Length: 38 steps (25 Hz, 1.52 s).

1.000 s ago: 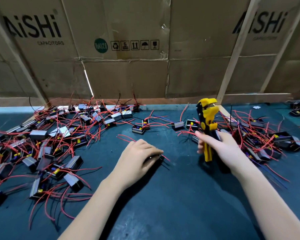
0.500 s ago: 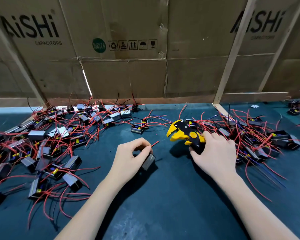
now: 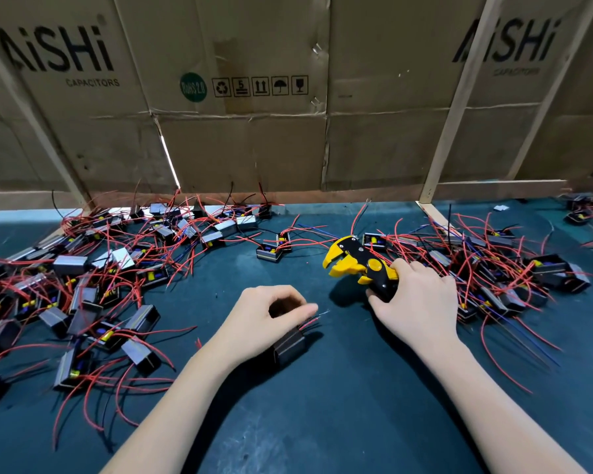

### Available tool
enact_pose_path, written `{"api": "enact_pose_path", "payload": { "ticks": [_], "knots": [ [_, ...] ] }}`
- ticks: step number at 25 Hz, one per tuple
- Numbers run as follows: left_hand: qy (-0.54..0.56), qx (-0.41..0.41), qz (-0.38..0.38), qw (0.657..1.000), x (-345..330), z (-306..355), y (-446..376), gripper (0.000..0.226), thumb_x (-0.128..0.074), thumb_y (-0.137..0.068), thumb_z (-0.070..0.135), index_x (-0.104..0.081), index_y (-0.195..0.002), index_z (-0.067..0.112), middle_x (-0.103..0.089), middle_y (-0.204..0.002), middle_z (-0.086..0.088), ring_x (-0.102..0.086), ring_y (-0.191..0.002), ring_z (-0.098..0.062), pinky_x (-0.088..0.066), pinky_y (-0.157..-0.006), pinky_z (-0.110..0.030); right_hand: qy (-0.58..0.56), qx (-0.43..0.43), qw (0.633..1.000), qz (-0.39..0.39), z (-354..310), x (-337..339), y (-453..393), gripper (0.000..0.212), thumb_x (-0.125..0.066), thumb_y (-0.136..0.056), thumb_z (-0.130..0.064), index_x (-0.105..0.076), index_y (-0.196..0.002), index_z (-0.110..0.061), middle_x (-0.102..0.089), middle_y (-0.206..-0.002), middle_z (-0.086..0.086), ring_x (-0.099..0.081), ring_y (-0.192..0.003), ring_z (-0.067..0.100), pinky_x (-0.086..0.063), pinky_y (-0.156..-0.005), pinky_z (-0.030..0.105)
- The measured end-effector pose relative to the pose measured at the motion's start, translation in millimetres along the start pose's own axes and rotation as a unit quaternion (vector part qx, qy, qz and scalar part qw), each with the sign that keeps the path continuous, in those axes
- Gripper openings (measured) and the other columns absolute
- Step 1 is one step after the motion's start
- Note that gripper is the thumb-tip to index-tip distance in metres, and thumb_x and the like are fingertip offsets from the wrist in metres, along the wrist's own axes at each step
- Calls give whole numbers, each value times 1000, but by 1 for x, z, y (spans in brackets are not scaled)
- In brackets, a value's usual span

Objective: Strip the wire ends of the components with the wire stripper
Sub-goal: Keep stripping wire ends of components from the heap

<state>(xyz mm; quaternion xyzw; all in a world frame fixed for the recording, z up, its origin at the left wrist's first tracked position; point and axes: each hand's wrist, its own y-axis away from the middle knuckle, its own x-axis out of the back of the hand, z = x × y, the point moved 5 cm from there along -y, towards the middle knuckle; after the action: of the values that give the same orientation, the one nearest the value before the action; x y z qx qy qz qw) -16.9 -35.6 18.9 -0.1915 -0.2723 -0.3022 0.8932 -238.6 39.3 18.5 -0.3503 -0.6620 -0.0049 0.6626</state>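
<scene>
My left hand (image 3: pixel 264 319) pinches the red wires (image 3: pixel 314 319) of a small black boxed component (image 3: pixel 290 343), which rests on the dark mat just below my fingers. The wire ends point right, towards the tool. My right hand (image 3: pixel 416 302) grips the handles of a yellow and black wire stripper (image 3: pixel 355 261), held low over the mat with its open yellow jaws facing left. A gap of bare mat separates the jaws from the wire ends.
A big pile of black components with red wires (image 3: pixel 93 285) covers the left of the mat. Another pile (image 3: pixel 500 265) lies right of my right hand. Two loose components (image 3: pixel 274 248) sit in the middle. A cardboard wall (image 3: pixel 247 148) closes the far edge.
The stripper went from upright to lying low with its jaws facing left. My left hand picked the component off the mat and now pinches its wires, pointing them towards the tool.
</scene>
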Motion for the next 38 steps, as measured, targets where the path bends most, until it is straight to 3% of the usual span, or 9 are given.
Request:
{"api": "enact_pose_path", "payload": {
  "ticks": [3,6,10,13,17,22,24,32,38],
  "knots": [
    [-41,2,-31,999,0,0,1,23,-80,-76,40,-67,-73,22,-64,-66,7,-50,-56,-4,-41,-58,-16,-4,1,1000,0,0,0,0,45,-65,-74,-57,-59,-99,-19,-63,-92,0,-60,-95,27,-34,-77,38],
    [-49,-12,-34,998,-1,6,1,20,-80,-76,24,-62,-67,22,-57,-59,12,-47,-54,-4,-36,-56,-12,1,2,1000,-4,0,-1,0,46,-64,-73,-58,-59,-99,-20,-63,-93,0,-60,-95,26,-34,-78,37],
    [-42,-73,51,995,6,11,1,17,-81,-78,17,-66,-70,20,-62,-65,10,-53,-61,-6,-39,-61,-13,-4,-1,1000,-3,0,-1,-1,44,-65,-73,-57,-59,-97,-20,-63,-91,0,-60,-94,27,-33,-77,37],
    [-18,-65,97,993,8,7,0,10,-82,-77,18,-74,-72,21,-67,-68,9,-56,-62,-6,-41,-63,-14,-28,4,1000,10,-3,1,0,40,-67,-73,-54,-57,-90,-20,-61,-87,0,-60,-90,27,-33,-75,38],
    [25,-17,-8,1000,-10,-1,-1,3,-78,-83,22,-80,-81,21,-75,-75,11,-69,-70,-10,-56,-70,-28,-48,42,997,45,-12,5,3,40,-73,-69,-48,-58,-88,-16,-59,-83,2,-58,-84,30,-34,-73,39],
    [100,14,37,994,-1,-10,-5,13,-72,-88,20,-80,-94,27,-66,-76,-4,-54,-67,-11,-40,-64,-22,-17,54,997,44,-15,5,5,42,-75,-67,-47,-60,-91,-16,-60,-83,2,-57,-84,30,-32,-73,38],
    [110,26,31,993,-1,-13,-6,19,-67,-92,15,-79,-99,27,-63,-76,-3,-51,-68,-9,-38,-65,-20,-9,59,998,37,-14,4,6,43,-75,-66,-47,-60,-92,-17,-60,-84,1,-57,-85,29,-31,-73,38],
    [92,39,16,995,-4,-13,-6,22,-60,-96,17,-77,-82,24,-75,-79,3,-69,-79,-9,-52,-81,-22,-5,104,994,43,-24,1,9,48,-79,-60,-44,-64,-94,-13,-61,-83,4,-58,-82,30,-35,-74,39],
    [52,51,43,996,-6,-8,-5,31,-58,-91,14,-70,-64,23,-70,-66,4,-65,-72,-19,-48,-75,-29,-4,108,991,76,-28,8,11,44,-81,-56,-42,-64,-84,-13,-61,-75,3,-58,-75,30,-38,-71,39]
  ]
}}
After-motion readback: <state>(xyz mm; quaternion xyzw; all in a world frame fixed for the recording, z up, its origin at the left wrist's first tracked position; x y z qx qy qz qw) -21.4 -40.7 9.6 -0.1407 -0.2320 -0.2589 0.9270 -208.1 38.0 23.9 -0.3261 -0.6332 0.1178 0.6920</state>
